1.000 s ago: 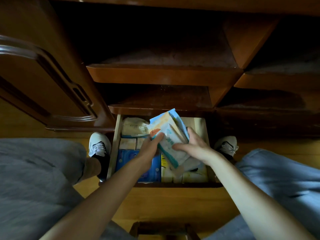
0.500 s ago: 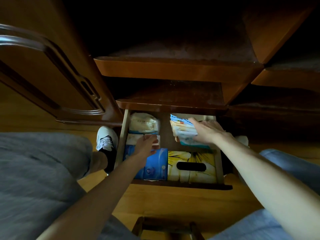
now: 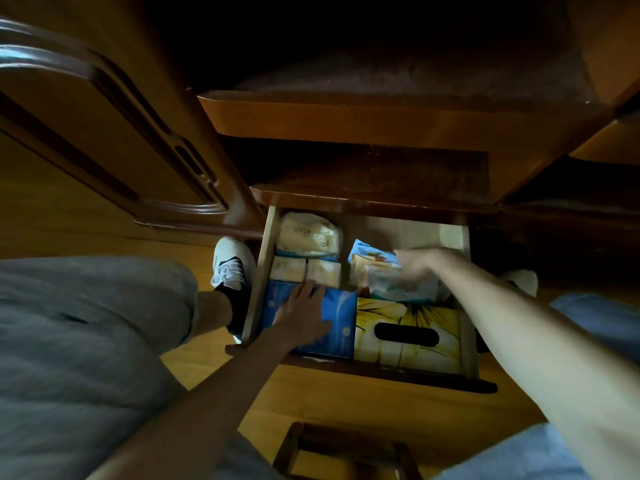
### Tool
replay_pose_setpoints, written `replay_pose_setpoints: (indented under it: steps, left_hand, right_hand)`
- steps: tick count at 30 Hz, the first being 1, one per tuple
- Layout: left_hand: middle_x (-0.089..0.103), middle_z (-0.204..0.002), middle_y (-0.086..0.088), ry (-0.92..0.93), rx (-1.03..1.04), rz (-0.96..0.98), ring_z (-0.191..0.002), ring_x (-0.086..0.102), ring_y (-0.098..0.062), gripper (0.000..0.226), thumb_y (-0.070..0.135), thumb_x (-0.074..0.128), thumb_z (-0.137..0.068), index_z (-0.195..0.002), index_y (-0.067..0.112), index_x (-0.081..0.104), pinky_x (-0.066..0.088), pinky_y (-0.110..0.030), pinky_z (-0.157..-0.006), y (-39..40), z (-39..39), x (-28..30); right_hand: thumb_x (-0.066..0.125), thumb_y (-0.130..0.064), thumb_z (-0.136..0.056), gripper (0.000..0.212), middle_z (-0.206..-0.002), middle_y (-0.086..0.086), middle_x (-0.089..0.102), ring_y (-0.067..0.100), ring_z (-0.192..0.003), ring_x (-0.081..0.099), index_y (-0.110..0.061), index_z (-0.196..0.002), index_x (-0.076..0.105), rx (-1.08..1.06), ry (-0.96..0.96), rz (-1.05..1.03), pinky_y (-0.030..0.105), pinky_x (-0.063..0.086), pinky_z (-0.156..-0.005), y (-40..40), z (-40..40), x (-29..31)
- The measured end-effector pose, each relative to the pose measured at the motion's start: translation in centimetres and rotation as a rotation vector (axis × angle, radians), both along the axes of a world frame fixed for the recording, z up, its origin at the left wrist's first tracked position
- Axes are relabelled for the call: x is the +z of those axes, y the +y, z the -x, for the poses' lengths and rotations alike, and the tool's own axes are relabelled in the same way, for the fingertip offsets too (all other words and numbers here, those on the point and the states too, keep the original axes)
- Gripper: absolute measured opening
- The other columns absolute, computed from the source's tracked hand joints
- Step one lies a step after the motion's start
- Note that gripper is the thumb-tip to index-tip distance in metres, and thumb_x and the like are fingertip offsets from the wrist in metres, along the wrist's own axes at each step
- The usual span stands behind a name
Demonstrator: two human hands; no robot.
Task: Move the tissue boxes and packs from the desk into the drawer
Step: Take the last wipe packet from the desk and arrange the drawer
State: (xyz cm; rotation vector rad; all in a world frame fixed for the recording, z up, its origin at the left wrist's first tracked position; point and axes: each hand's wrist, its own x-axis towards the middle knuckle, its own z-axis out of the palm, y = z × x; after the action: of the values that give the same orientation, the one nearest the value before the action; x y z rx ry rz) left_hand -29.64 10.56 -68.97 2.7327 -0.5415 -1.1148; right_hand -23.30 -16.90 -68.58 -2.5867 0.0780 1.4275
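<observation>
The open wooden drawer [image 3: 259, 289] holds several tissue items. A blue tissue box [image 3: 343, 320] lies at the front left, and my left hand [image 3: 304, 313] rests flat on it with the fingers spread. A yellow tissue box [image 3: 433, 355] with a dark slot fills the front right. At the back left sit a white soft pack [image 3: 308, 233] and two small cream packs [image 3: 304, 270]. My right hand [image 3: 415, 263], blurred, is over the blue-and-white tissue packs [image 3: 398, 287] at the back right. Its grip is unclear.
Two wooden shelves [image 3: 346, 119] overhang the drawer's back. An open cabinet door [image 3: 104, 133] stands at the left. My white shoe [image 3: 232, 261] is beside the drawer's left wall. A wooden stool frame [image 3: 343, 448] lies below, between my knees.
The tissue packs went from both hands above the drawer down into its back right. My left hand moved from the small cream packs onto the blue box.
</observation>
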Motion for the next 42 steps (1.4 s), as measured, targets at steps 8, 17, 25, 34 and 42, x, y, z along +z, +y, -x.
replay_pose_setpoints:
  steps: [8,17,25,34,42]
  left_hand:
    - [0.027,-0.154,-0.002,-0.117,-0.015,-0.033,-0.141,0.025,-0.027,0.071,0.038,0.07,-0.091,-0.15,0.021,0.033,0.046,-0.046,-0.094,-0.6,-0.5,-0.5]
    - [0.03,-0.15,-0.004,-0.179,-0.046,-0.101,-0.137,0.028,-0.027,0.074,0.045,0.069,-0.09,-0.149,0.021,0.033,0.051,-0.048,-0.088,-1.0,-0.1,-0.5]
    - [0.029,-0.15,-0.003,-0.191,-0.029,-0.076,-0.138,0.027,-0.027,0.075,0.043,0.073,-0.087,-0.148,0.021,0.034,0.05,-0.046,-0.089,-0.8,0.0,-0.5]
    - [0.03,-0.15,-0.005,-0.167,-0.038,-0.073,-0.138,0.028,-0.027,0.072,0.042,0.07,-0.09,-0.147,0.019,0.034,0.051,-0.042,-0.089,-1.3,-0.3,0.1]
    - [0.031,-0.149,-0.007,-0.165,-0.036,-0.116,-0.135,0.03,-0.029,0.076,0.041,0.071,-0.09,-0.149,0.015,0.032,0.052,-0.039,-0.088,-1.8,-0.4,0.6]
  right_hand:
    - [0.062,-0.038,-0.091,0.053,-0.139,0.01,0.058,0.034,-0.124,0.053,-0.034,-0.14,0.043,-0.221,-0.399,0.109,0.045,0.045,-0.1,-1.2,0.9,-2.5]
    - [0.055,-0.032,-0.095,0.029,-0.116,0.005,0.065,0.027,-0.105,0.06,-0.025,-0.123,0.06,-0.081,-0.288,0.166,0.04,0.044,-0.081,0.6,1.1,-2.6]
    - [0.05,-0.048,-0.099,0.073,-0.167,0.011,0.027,0.036,-0.15,0.03,-0.03,-0.162,0.019,-0.532,-0.214,-0.256,0.059,0.028,-0.119,4.3,-0.8,-3.7]
    - [0.046,-0.054,-0.099,0.047,-0.126,0.011,0.065,0.029,-0.107,0.061,-0.023,-0.133,0.053,-0.167,-0.373,-0.121,0.038,0.045,-0.079,4.9,0.5,-4.8]
    - [0.034,-0.062,-0.1,0.062,-0.148,0.01,0.053,0.029,-0.131,0.052,-0.027,-0.151,0.041,-0.427,-0.584,-0.09,0.047,0.044,-0.105,1.8,2.5,-4.0]
